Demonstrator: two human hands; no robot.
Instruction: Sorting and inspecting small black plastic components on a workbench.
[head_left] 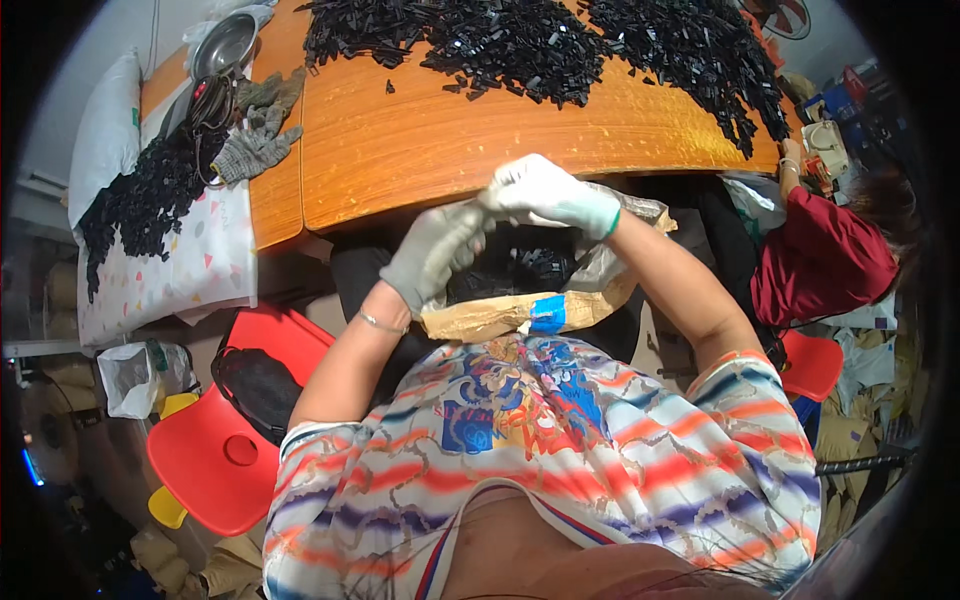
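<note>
Both my hands wear work gloves and meet above my lap, just off the table's near edge. My left hand [437, 252], in a greyish glove, has its fingers closed at the tips. My right hand [556, 198], in a whiter glove with a green cuff, pinches against it. Whatever lies between the fingertips is too small and hidden to name. Beneath them an open brown paper sack [480, 318], with blue tape on its rim, rests on my lap. Small black plastic pieces [540, 263] show inside it.
Heaps of black plastic pieces [510, 45] cover the far part of the wooden table [420, 150]. Spare gloves [255, 145], a metal bowl [225, 45] and another black heap [140, 210] are left. A red chair [225, 470] stands beside me. Right sits a person in dark red [825, 255].
</note>
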